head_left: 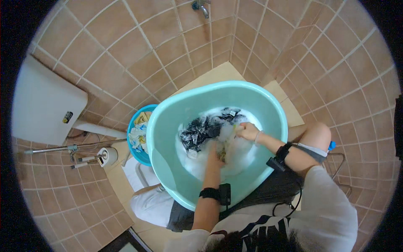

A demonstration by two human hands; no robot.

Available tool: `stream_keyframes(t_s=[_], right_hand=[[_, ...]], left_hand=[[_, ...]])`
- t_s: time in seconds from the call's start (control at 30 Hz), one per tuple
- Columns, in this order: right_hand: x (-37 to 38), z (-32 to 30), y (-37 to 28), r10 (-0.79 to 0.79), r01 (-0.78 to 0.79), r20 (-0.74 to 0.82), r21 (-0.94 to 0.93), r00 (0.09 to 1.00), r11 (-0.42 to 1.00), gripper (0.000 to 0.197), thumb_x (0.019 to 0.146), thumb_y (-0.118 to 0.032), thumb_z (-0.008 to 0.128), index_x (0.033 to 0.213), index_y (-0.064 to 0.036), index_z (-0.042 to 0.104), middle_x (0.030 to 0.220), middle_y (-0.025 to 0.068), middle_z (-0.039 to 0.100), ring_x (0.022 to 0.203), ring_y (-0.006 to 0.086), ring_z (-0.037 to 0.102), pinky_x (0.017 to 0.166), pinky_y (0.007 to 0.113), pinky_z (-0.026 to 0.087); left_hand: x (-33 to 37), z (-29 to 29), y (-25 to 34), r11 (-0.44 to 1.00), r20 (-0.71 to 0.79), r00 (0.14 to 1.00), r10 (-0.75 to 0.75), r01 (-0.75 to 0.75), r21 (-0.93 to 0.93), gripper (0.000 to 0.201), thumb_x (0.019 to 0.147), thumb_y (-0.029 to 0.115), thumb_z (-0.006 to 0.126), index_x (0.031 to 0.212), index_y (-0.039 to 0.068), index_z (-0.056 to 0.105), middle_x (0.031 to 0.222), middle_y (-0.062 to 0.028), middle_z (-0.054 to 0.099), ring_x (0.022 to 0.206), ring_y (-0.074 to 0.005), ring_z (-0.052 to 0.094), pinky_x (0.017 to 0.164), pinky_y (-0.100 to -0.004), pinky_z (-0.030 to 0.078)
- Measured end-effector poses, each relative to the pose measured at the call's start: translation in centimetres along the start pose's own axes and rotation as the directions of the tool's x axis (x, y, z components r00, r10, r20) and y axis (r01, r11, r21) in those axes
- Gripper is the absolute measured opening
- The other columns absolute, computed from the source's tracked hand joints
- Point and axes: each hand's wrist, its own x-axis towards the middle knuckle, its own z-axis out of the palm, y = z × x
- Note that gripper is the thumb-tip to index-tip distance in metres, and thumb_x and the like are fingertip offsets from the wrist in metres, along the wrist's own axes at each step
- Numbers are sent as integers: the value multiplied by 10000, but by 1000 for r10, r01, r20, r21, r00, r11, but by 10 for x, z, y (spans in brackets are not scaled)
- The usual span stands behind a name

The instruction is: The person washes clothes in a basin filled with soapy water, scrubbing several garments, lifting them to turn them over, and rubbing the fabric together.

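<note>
A large turquoise tub (pixel 166 166) holds foamy water and wet laundry. My right hand (pixel 250 132) is over the suds on the right, its fingers closed on a pale yellowish cloth (pixel 235 127). Lower and nearer the middle, my left hand (pixel 218 153) reaches down into the foam. Its fingers are blurred and partly hidden, against a yellowish-green patch of wet fabric. To the left of both hands lies a dark, patterned garment (pixel 201 131), partly under white suds (pixel 241 159). Black straps with small boxes sit on both my forearms.
A smaller blue basin (pixel 142 157) with crumpled light and yellow clothes (pixel 140 130) stands against the tub's left side. Farther left are a toilet paper roll (pixel 108 156), a metal pipe and a white cistern (pixel 50 98). A tap (pixel 202 8) sticks out of the tiled wall.
</note>
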Motion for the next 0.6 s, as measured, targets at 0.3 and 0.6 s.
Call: stream_keyframes(t_s=[0.3,0.6], right_hand=[[-93,80,-67,-703,656,-234,-254,672,711,211,647,-182,631,774,-27,565,676,151,575,654,307,587,576,370,452],[-9,70,-62,-552,391,-200,-517,810,761,185,741,-316,533,751,-143,597,734,126,603,684,324,580,585,421,452]], left_hand=[[8,-6,0,893,520,847,110,145,-425,517,782,498,513,1146,131,507,1087,-86,536,990,-289,493,818,-497,380],[19,0,3,900,380,863,332,-169,-401,378,834,373,501,1085,93,536,1010,-69,581,943,-256,542,792,-403,436]])
